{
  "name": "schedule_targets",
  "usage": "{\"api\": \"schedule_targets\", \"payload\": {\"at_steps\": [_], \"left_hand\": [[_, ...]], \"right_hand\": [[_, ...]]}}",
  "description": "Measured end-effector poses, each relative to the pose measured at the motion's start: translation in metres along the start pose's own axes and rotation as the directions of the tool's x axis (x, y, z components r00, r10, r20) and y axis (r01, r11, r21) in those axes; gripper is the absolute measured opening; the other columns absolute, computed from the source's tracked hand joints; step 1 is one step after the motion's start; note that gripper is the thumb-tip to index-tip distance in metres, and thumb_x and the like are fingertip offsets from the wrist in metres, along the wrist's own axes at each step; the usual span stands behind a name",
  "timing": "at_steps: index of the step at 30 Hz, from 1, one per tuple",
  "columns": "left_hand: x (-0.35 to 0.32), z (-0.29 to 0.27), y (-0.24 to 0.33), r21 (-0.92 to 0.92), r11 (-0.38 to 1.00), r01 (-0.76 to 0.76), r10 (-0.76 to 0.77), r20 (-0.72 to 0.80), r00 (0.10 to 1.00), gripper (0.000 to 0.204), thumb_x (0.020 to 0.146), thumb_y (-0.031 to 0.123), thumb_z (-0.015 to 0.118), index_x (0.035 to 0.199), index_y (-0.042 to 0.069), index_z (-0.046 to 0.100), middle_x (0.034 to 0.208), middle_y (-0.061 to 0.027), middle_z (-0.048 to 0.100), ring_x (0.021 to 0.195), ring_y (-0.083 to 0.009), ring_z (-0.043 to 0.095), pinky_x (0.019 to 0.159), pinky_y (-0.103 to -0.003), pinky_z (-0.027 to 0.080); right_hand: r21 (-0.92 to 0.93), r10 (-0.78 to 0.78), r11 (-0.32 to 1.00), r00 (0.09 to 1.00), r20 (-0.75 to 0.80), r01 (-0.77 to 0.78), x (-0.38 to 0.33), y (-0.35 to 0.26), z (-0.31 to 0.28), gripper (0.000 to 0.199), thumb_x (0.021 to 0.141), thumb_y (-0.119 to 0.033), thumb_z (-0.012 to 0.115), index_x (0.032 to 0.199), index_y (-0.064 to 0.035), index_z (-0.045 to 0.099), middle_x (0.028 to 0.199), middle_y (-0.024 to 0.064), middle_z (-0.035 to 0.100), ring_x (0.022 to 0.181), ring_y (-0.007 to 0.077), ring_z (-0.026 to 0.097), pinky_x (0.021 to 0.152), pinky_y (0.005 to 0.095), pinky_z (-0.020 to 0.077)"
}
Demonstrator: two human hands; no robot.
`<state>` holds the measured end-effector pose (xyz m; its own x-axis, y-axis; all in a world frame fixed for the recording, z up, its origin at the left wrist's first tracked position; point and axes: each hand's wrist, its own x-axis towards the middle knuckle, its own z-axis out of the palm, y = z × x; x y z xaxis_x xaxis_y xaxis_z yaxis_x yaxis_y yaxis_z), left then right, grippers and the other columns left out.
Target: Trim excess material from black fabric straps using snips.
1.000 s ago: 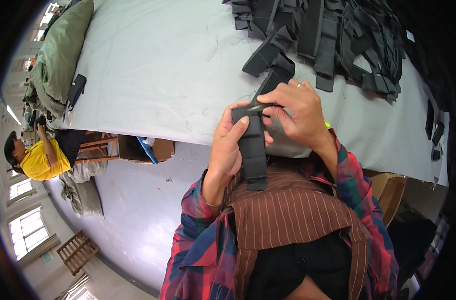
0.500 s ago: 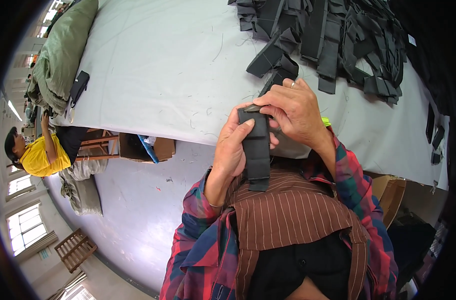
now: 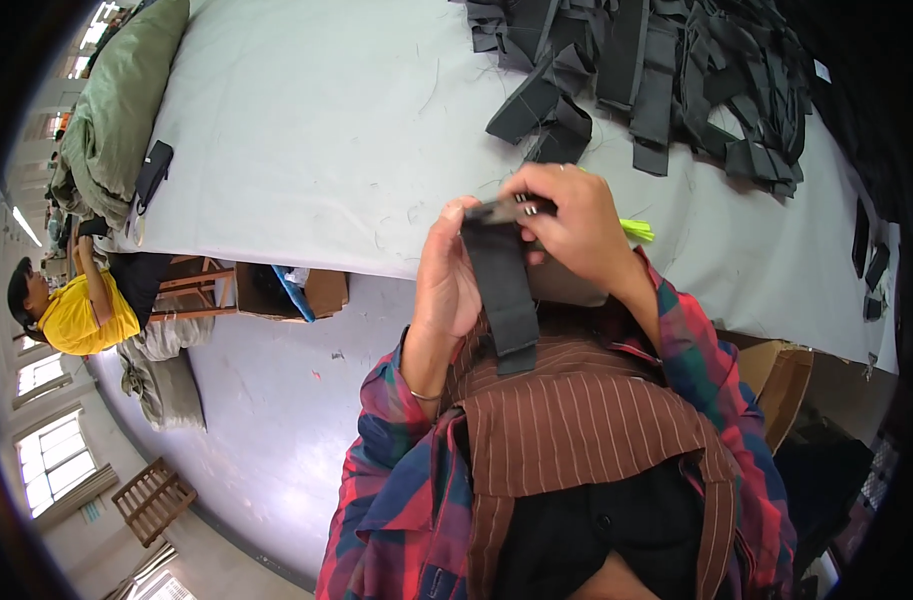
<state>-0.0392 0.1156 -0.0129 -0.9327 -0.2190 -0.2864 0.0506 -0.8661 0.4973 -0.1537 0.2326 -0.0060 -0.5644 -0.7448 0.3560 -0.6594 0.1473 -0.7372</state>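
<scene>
My left hand grips the upper end of a black fabric strip, thumb and fingers at its top edge. The strip hangs down in front of my striped apron, with stitched cross lines on it. Closed around a small dark tool with metal parts, which looks like thread snips, my right hand is at the strip's top edge. The tool's tip is blurred over the fabric there. Bright yellow-green strands show beside my right wrist; what they belong to is hidden.
A heap of black fabric strips lies on the pale table, with loose threads about. A green sack and a black case are at the left. Cardboard boxes stand below. A person in yellow is at far left.
My right hand has turned and shifted slightly left, bringing the metal parts of the tool into sight. The left thumb has moved up from the strip's face to its top edge.
</scene>
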Motion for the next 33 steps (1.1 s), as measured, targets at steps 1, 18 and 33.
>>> {"api": "schedule_targets", "payload": {"at_steps": [1,18,33], "left_hand": [[0.003,-0.003,-0.001,0.051,0.999,0.002,-0.002,-0.011,1.000,0.031,0.095,0.030,0.049,0.108,0.003,0.051,0.100,-0.0168,0.062,0.090,-0.0264,0.063,0.080,-0.041,0.055],[0.006,-0.022,0.006,-0.049,0.998,0.039,-0.047,-0.169,0.985,0.038,0.093,0.032,0.050,0.103,-0.004,0.058,0.094,-0.0185,0.065,0.085,-0.0258,0.064,0.078,-0.036,0.052],[0.003,-0.007,0.000,0.155,0.981,-0.119,0.150,-0.211,0.966,0.005,0.086,0.010,0.054,0.082,0.007,0.052,0.084,-0.0090,0.060,0.079,-0.0173,0.058,0.076,-0.031,0.049]], "right_hand": [[0.176,0.196,0.964,0.980,0.043,-0.201,0.007,-0.004,0.002,0.010,0.074,-0.012,0.065,0.084,-0.0104,0.063,0.069,0.0014,0.063,0.067,0.0222,0.060,0.060,0.0347,0.0408],[-0.079,-0.029,0.997,0.995,-0.098,0.021,-0.038,-0.001,0.011,0.017,0.074,-0.020,0.071,0.089,-0.0166,0.067,0.068,-0.0011,0.055,0.061,0.0193,0.048,0.061,0.0325,0.0322],[-0.067,-0.060,0.996,0.998,0.020,0.061,-0.031,-0.025,0.015,0.016,0.076,-0.020,0.069,0.089,-0.0120,0.064,0.079,-0.0004,0.064,0.071,0.0212,0.056,0.065,0.0351,0.0388]]}}
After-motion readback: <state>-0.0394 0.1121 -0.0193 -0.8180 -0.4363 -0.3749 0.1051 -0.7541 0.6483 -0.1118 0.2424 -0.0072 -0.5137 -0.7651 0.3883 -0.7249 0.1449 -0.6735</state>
